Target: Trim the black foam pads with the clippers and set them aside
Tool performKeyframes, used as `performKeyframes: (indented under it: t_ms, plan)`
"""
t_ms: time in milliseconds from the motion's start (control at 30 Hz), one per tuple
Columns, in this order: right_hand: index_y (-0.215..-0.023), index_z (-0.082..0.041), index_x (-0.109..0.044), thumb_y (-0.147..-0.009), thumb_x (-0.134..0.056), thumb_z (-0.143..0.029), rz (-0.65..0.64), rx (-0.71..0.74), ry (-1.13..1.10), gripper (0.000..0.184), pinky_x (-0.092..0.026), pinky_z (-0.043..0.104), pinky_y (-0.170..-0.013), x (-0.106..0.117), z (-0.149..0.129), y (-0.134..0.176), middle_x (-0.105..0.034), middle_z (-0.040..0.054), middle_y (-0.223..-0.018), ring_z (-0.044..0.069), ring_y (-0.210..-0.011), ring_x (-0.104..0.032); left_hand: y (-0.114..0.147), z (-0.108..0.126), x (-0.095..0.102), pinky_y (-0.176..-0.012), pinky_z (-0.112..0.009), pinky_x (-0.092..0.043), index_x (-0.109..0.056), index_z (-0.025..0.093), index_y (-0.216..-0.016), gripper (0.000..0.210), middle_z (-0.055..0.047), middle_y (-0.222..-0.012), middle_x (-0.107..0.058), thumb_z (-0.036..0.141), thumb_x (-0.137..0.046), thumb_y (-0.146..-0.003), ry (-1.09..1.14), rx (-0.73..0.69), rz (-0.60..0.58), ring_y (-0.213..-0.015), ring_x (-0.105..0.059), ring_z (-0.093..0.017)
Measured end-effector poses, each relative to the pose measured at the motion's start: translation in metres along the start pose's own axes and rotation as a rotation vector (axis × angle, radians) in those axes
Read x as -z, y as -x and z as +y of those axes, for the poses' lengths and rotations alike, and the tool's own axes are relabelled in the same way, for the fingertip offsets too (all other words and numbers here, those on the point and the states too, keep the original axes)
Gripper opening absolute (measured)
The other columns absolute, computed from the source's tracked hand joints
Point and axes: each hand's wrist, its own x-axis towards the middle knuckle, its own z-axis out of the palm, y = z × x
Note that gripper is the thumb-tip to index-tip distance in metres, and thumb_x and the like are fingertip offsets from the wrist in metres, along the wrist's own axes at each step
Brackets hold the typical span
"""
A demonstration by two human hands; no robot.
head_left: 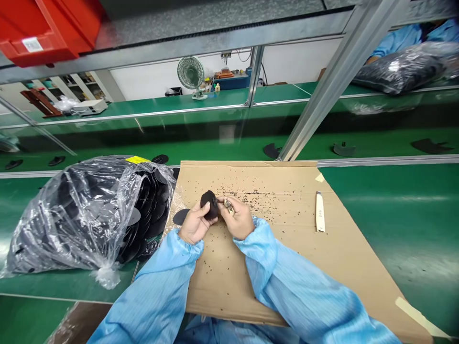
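Observation:
My left hand [195, 225] is closed around a black rounded part [209, 204], with the thumb across its front. My right hand [239, 222] grips a small brass-coloured metal tool [228, 206], and its fingertips meet the black part's right edge. The tool's working end is hidden by the fingers, so its exact kind does not show. Both hands are above a cardboard sheet [287, 267] scattered with tiny black bits [256, 197]. Just left of my left hand lies a flat black disc [180, 217].
A clear plastic bag [71, 220] full of black parts fills the left side. A white, flat-handled tool [320, 212] lies on the cardboard's right. Several black parts rest along the green conveyor [229, 143] beyond a metal post [315, 95]. A red bin [53, 33] is overhead.

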Motion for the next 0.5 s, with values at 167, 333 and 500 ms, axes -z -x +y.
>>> performKeyframes:
  t_ms: [167,333,500]
  plan:
    - [-0.099,-0.017,-0.065,-0.085,-0.057,-0.033,0.133,-0.154,-0.03,0.022,-0.054,0.035,-0.08,0.0,0.014,-0.002,-0.068,0.008,-0.093,0.02,-0.085,-0.065,-0.003,0.001,-0.006,-0.087,-0.034,-0.05,-0.06,0.02,-0.11,0.038,-0.006,-0.111,-0.066,0.017,-0.071,-0.074,-0.023,-0.208,0.04,-0.101,-0.062,-0.018]
    - [-0.099,-0.019,-0.065,-0.087,-0.055,-0.032,0.139,-0.03,0.203,0.02,-0.052,0.035,-0.079,0.007,0.018,-0.005,-0.067,0.0078,-0.091,0.02,-0.083,-0.063,-0.004,0.002,-0.005,-0.089,-0.034,-0.049,-0.063,0.017,-0.103,0.034,-0.007,-0.105,-0.069,0.019,-0.074,-0.071,-0.035,-0.234,0.107,-0.101,-0.062,-0.019]
    - [-0.099,-0.018,-0.066,-0.088,-0.053,-0.028,0.022,0.149,0.518,0.02,-0.048,0.036,-0.078,0.014,0.019,-0.008,-0.064,0.009,-0.085,0.022,-0.08,-0.059,-0.007,0.006,0.003,-0.056,-0.02,-0.046,-0.061,0.015,-0.085,0.021,-0.003,-0.084,-0.067,0.02,-0.075,-0.071,0.048,-0.117,0.13,-0.066,-0.059,-0.009]
